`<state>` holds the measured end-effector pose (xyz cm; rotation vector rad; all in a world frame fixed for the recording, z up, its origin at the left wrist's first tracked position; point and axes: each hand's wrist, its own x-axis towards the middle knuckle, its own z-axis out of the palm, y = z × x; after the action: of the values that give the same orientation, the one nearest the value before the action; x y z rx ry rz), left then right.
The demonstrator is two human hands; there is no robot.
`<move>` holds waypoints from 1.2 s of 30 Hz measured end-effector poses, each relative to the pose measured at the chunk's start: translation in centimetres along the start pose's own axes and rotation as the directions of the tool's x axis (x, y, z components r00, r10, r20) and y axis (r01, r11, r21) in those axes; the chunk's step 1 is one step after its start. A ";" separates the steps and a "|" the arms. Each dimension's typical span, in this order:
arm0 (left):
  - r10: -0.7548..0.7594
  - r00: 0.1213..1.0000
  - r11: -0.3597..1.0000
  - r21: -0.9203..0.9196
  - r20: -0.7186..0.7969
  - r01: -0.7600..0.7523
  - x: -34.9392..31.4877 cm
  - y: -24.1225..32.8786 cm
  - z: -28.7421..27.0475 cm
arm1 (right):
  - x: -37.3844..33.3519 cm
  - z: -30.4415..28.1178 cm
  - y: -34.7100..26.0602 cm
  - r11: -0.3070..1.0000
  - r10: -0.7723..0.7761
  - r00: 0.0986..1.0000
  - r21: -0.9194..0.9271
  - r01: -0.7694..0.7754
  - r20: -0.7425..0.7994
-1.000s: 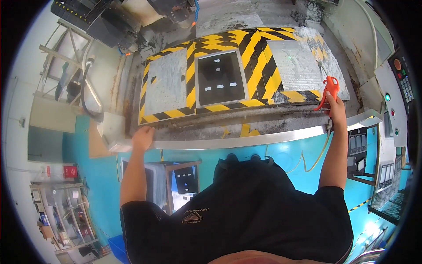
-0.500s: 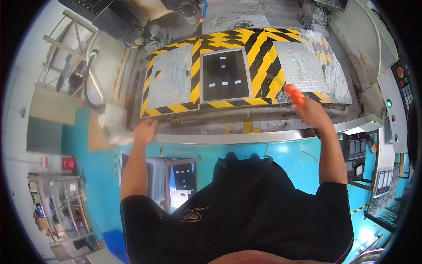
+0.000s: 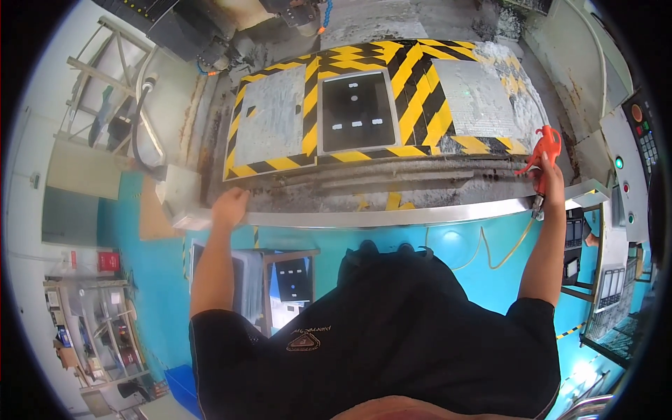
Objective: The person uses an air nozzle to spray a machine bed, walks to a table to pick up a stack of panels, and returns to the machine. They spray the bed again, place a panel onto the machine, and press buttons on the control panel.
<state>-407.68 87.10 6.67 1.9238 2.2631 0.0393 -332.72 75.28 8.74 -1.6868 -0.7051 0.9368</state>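
My right hand (image 3: pixel 551 176) is wrapped round an orange air blow gun (image 3: pixel 548 145), held upright by the right end of the steel front ledge (image 3: pixel 364 218). A thin yellow hose (image 3: pixel 498 263) hangs below the ledge near it. At the ledge's left end, my left hand (image 3: pixel 231 207) rests with bent fingers over the edge. Beyond the hands lies a machine bed edged in black-and-yellow striped tape (image 3: pixel 413 91). A black rectangular panel (image 3: pixel 354 112) with small light patches is set in its middle. Greyish plates flank it, one left (image 3: pixel 269 122) and one right (image 3: pixel 479 94), the right one wet.
Dark machine heads (image 3: pixel 301 21) hang over the far side. A control panel (image 3: pixel 623 157) with buttons stands at the right. Below the ledge, a rack (image 3: pixel 248 283) holds panels at the left, and black frames (image 3: pixel 568 238) sit on a stand at the right.
My right hand has swung right and nearer with the blow gun, from above the bed's front edge to the ledge's right end; the gun now points up. My left hand stays put.
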 end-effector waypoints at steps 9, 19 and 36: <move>0.013 0.999 1.000 -0.001 -0.037 -0.013 -5.7 -2.1 1.4 | -4.9 -1.6 3.3 0.983 -0.170 0.983 0.087 0.164 0.069; -0.025 0.997 0.999 0.040 -0.075 0.028 -11.2 -4.4 2.0 | -10.5 -3.2 4.3 0.988 -0.138 0.987 0.078 0.131 0.087; -0.069 0.997 0.997 -0.018 -0.020 0.069 -22.3 -6.1 2.4 | -18.2 -7.3 7.0 0.995 -0.085 0.985 0.060 0.077 0.148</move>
<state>-409.89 63.95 6.00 1.8437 2.3321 0.0701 -335.96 54.70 7.70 -1.5407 -0.8350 1.0238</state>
